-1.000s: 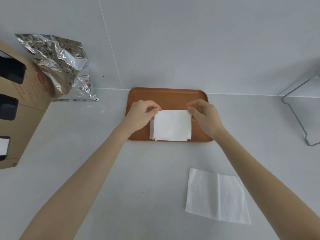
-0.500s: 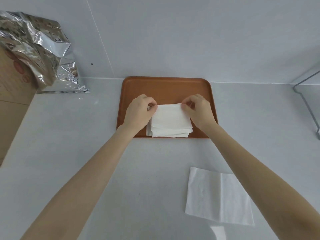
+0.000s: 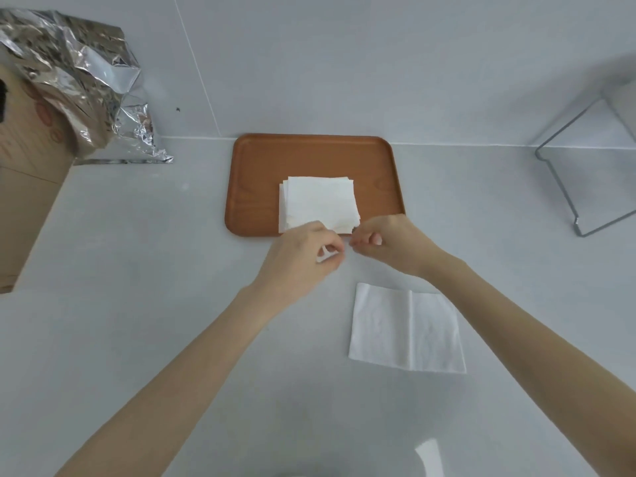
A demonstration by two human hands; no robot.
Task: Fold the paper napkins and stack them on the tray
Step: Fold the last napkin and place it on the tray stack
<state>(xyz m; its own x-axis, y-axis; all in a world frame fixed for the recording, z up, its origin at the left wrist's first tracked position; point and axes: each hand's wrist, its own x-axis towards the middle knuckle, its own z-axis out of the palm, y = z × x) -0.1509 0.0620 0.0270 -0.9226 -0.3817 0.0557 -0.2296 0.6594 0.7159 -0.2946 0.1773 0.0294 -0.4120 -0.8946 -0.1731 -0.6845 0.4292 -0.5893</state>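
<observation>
From my remote seat I take the brown rectangular wooden tray [image 3: 315,156] as my landmark; it lies flat on the pale grey desk [image 3: 144,270], its far edge against the white wall. On the tray, toward its near edge, sits the stack of folded white paper napkins [image 3: 320,201], squared up with a few edges stepped out on the left side. Just in front of the tray's near edge my two hands meet over the desk. The left hand [image 3: 303,256] has its grip curled in, thumb and fingers pinched on a small scrap of white paper that pokes out between them. The right hand [image 3: 392,242] is loosely curled with fingertips drawn together, touching the stack's near right corner; I cannot tell whether it actually pinches anything. Nearer to me than the tray and right of its centre, a single white paper napkin [image 3: 406,328] lies flat on the desk, folded once with a crease down it. Far left of the tray stands a brown cardboard box [image 3: 27,187] with faint red printing I cannot read, and a crumpled silver foil bag [image 3: 79,80] leans against it. Right of the tray is a grey wire rack [image 3: 568,187].
</observation>
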